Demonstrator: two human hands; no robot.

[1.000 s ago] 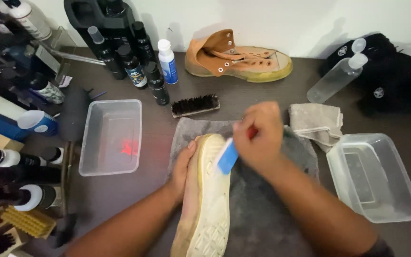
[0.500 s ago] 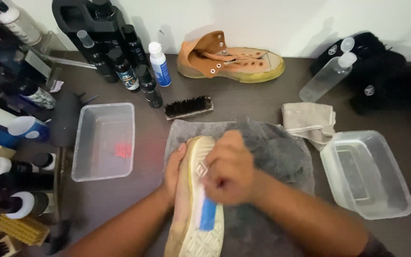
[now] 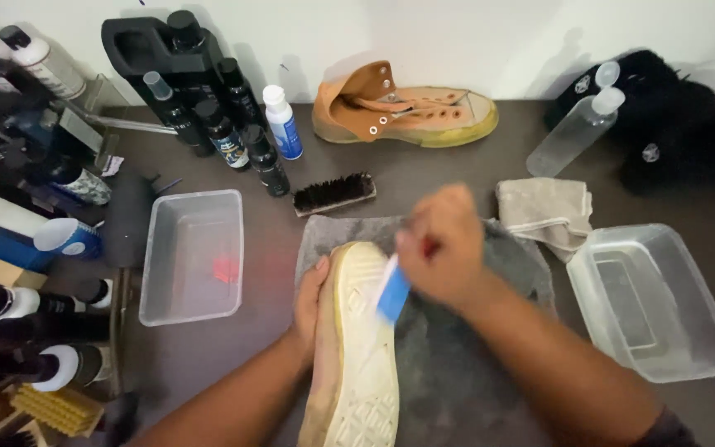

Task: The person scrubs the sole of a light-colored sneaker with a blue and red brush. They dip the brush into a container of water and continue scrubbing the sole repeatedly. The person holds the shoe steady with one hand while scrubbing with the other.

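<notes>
My left hand [image 3: 312, 300] steadies a shoe [image 3: 357, 348] turned sole-up on a grey towel [image 3: 473, 364] at the middle of the worktop [image 3: 424, 178]; its grip is closed around the shoe's side. My right hand [image 3: 444, 244], blurred, is closed on a small blue brush [image 3: 392, 294] whose head meets the sole's edge. Short strokes along the yellowed rim, with the shoe pinned flat, would likely clean best. A black bristle brush [image 3: 334, 192] lies just beyond the towel. Dark bottles [image 3: 225, 132] and a white bottle with a blue label [image 3: 281, 124] stand at the rear left, a clear bottle [image 3: 573, 132] at rear right. Clear tubs [image 3: 192, 257] flank the towel; the second shoe [image 3: 403, 112] lies against the wall.
</notes>
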